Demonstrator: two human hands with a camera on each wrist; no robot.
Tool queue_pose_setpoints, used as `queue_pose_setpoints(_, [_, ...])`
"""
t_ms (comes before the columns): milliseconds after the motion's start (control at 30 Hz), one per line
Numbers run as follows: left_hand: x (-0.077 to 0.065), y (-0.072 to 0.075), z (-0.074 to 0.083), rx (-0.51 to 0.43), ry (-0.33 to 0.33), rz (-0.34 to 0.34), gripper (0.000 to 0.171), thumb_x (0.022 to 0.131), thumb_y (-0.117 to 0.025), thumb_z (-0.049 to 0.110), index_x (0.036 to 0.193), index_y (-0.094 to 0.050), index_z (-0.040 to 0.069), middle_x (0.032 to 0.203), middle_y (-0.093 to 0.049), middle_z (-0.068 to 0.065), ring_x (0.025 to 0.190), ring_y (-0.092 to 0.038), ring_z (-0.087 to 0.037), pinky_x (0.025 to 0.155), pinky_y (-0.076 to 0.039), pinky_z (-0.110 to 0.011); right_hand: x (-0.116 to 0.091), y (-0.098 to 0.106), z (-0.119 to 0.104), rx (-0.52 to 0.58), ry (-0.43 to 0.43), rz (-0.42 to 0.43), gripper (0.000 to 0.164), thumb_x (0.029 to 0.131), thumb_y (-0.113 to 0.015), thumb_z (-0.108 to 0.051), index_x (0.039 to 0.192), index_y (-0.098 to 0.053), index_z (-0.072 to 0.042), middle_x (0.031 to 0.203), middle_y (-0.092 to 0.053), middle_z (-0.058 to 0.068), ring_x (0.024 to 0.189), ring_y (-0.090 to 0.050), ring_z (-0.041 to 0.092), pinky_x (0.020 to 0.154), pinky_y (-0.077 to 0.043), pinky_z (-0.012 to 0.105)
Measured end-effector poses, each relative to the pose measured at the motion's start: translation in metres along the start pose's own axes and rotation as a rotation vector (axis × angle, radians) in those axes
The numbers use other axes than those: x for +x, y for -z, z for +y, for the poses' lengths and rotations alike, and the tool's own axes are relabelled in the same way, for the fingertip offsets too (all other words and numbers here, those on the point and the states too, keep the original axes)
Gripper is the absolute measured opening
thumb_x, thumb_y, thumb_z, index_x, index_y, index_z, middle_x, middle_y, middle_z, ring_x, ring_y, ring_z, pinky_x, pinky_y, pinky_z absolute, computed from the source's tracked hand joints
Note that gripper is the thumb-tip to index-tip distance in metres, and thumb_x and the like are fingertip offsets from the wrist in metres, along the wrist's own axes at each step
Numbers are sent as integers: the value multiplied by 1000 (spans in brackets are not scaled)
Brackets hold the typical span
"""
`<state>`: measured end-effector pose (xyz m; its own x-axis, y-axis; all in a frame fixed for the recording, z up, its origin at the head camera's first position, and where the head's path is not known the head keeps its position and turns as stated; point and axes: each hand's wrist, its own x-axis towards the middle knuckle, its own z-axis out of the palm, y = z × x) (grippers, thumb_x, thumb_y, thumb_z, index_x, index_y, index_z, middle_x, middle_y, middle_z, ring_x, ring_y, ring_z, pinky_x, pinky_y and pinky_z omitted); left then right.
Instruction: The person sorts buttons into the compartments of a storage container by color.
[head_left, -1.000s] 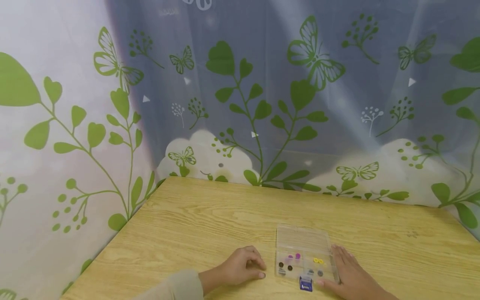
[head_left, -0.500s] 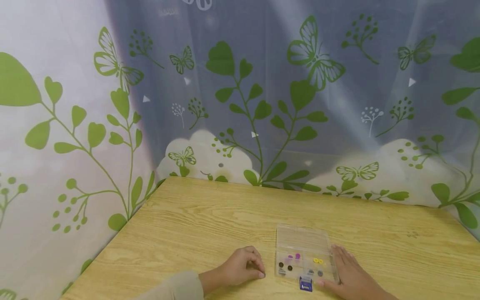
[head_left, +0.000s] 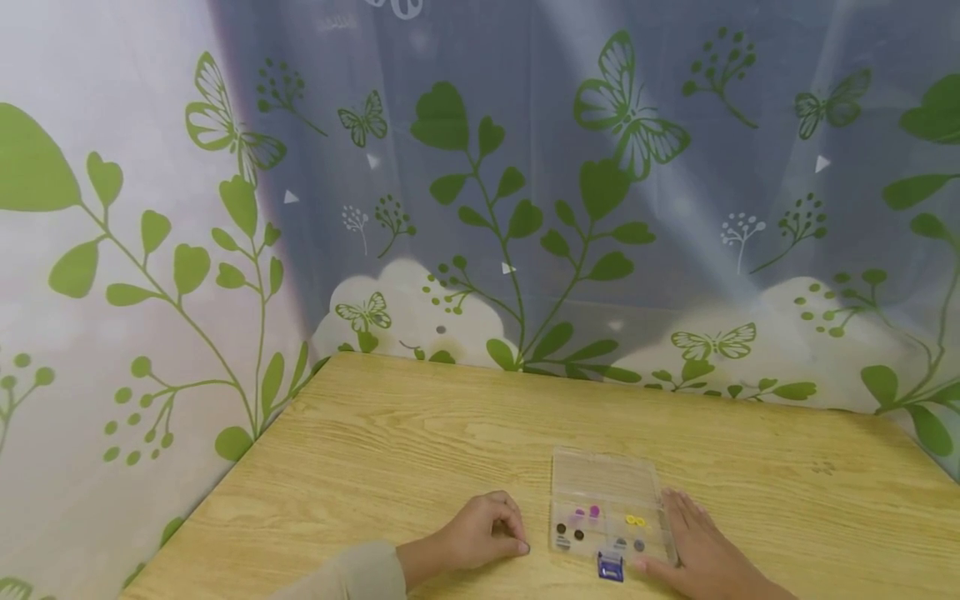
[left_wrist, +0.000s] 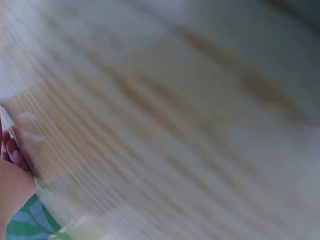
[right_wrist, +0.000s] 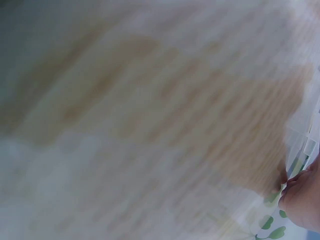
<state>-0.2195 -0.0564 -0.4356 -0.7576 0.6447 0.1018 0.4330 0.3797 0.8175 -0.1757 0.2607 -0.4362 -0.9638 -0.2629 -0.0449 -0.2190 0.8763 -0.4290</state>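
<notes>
A clear plastic compartment box lies on the wooden table with small round pieces in it. Purple pieces, black pieces, yellow pieces and grey pieces sit in separate compartments. At the front edge is a blue latch. My right hand rests along the box's right side with straight fingers, thumb near the front corner. Left of the box, my left hand has curled fingers, thumb and forefinger tips together. They pinch a tiny dark piece, mostly hidden; its kind is unclear.
The wood-grain table reaches back to a patterned curtain with leaves and butterflies. Another curtain side hangs along the left edge. Both wrist views show mostly blurred tabletop with a hand at the edge.
My left forefinger has come down to meet the thumb at the small dark piece. The right hand and the box stay in place.
</notes>
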Motion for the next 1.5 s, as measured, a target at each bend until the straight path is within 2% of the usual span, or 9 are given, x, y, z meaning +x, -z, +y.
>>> queue_pose_setpoints(367, [0, 2, 3, -25, 2, -13, 11, 82, -69, 11, 77, -65, 2, 89, -57, 4, 84, -48, 3, 79, -45, -12, 0, -1, 1, -5, 1, 6, 100, 84, -56, -56, 137, -19, 20, 142, -21, 40, 132, -18, 55, 106, -16, 66])
queue_pose_setpoints(500, [0, 2, 4, -3, -5, -9, 11, 83, -69, 12, 77, -64, 4, 88, -59, 3, 82, -48, 2, 76, -45, -12, 0, -1, 1, 1, -8, -9, 101, 84, -56, -57, 137, -18, 20, 143, -20, 41, 132, -17, 56, 106, -15, 66])
queue_pose_setpoints(700, [1, 1, 9, 32, -9, 22, 11, 83, -68, 15, 79, -64, 6, 86, -61, 3, 80, -49, 3, 75, -45, -13, 0, -1, 1, 2, -17, -26, 102, 84, -55, -57, 138, -17, 20, 143, -19, 41, 132, -16, 56, 107, -15, 66])
queue_pose_setpoints(933, [5, 0, 13, 5, -13, 76, 9, 84, -67, 12, 79, -65, 5, 83, -62, 0, 74, -50, 3, 69, -46, -13, 1, -1, 1, -17, -2, -5, 101, 84, -55, -57, 137, -20, 21, 142, -22, 41, 132, -19, 56, 106, -16, 65])
queue_pose_setpoints(1200, [8, -1, 16, 13, -6, 86, 7, 85, -65, 9, 80, -67, 5, 82, -62, 2, 75, -50, 3, 69, -45, -13, 1, -1, 1, -20, 5, -3, 100, 84, -55, -57, 137, -20, 20, 142, -22, 41, 132, -19, 55, 106, -17, 65])
queue_pose_setpoints(1500, [13, -2, 21, 6, -33, 86, 9, 86, -63, 8, 81, -66, 2, 84, -63, -1, 76, -50, 4, 68, -45, -12, 1, -1, 2, -22, 10, 12, 100, 84, -56, -57, 137, -21, 20, 142, -23, 40, 132, -20, 55, 105, -17, 66])
